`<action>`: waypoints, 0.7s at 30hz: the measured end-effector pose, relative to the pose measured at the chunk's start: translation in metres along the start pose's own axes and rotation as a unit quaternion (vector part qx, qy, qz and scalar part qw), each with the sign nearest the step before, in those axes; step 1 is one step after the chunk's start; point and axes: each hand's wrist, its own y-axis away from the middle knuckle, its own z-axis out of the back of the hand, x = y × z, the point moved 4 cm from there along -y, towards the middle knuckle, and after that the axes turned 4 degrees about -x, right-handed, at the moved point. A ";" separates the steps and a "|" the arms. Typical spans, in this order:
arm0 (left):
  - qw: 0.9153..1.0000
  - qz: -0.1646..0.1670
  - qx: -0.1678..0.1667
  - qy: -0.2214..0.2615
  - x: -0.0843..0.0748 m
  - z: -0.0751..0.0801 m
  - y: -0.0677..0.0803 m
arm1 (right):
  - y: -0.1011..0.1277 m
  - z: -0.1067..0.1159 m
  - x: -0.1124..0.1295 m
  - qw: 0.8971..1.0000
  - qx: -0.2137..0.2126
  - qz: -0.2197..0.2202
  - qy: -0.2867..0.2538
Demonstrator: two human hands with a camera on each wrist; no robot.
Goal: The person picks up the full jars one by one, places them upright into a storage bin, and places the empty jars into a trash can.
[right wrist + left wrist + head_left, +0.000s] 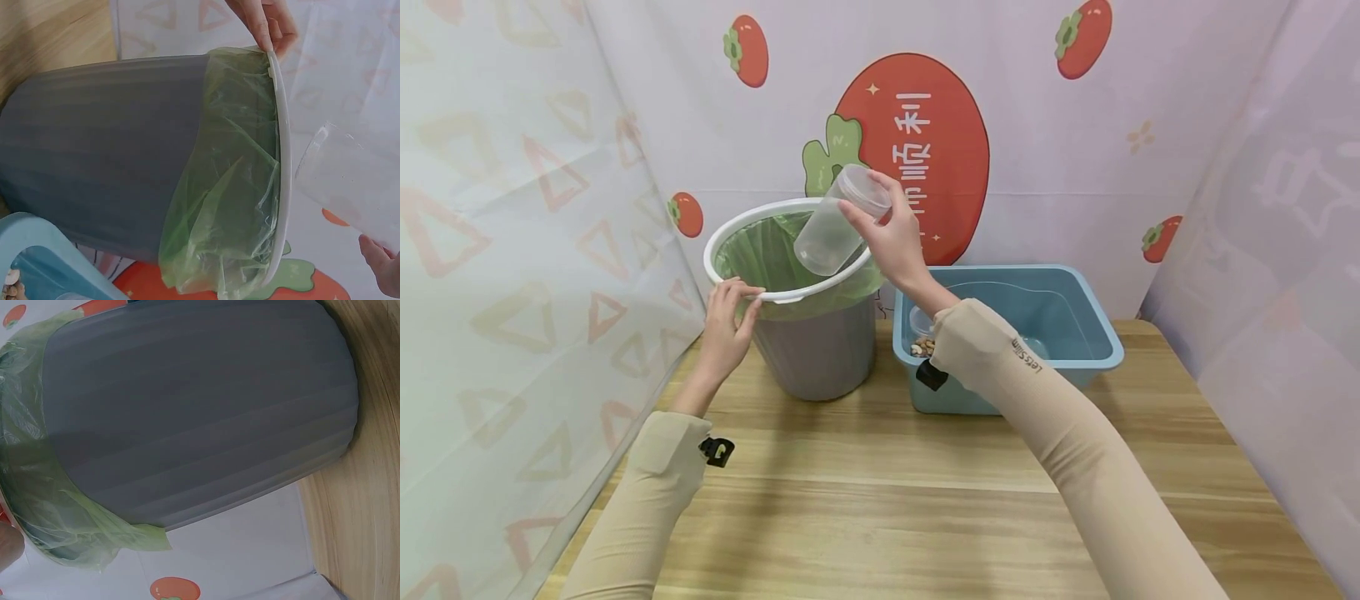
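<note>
A grey trash can (820, 358) stands on the table, lined with a green plastic bag (763, 250) folded over its outside under a white rim ring (730, 236). My left hand (726, 325) grips the ring at its near left side, fingers on top. Above the can's mouth, my right hand (895, 237) holds a clear plastic jar (827, 237) between thumb and fingers. The jar tilts, with its lower end over the can, and looks empty. In the right wrist view, the jar (350, 181) is apart from the ring.
Right of the can stands a blue plastic tub (1105, 354). Mixed nuts (922, 346) and a clear container (920, 321) show at its left end, partly behind my right forearm. The wooden table (850, 517) is bordered by printed cloth at the back and sides.
</note>
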 end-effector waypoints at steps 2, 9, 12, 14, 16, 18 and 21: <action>1.000 0.001 0.000 0.002 0.000 0.000 0.000 | -0.002 -0.004 -0.003 1.000 -0.001 0.004 0.004; 1.000 0.001 0.001 0.001 0.001 0.000 0.000 | -0.001 -0.015 -0.007 1.000 0.007 0.001 0.020; 1.000 0.001 0.001 -0.001 0.001 0.000 0.000 | 0.000 -0.016 -0.011 0.998 0.028 -0.018 0.045; 1.000 0.001 0.002 -0.001 0.000 0.000 0.000 | 0.001 -0.017 -0.013 0.997 0.047 -0.031 0.061; 1.000 0.001 0.003 -0.002 -0.001 0.000 0.001 | 0.002 -0.016 -0.015 0.994 0.065 -0.039 0.076; 1.000 0.001 0.003 -0.002 -0.001 0.000 0.001 | 0.004 -0.014 -0.016 0.993 0.076 -0.041 0.083; 1.000 0.001 0.002 -0.001 0.000 0.000 0.000 | 0.008 -0.009 -0.018 0.992 0.087 -0.044 0.081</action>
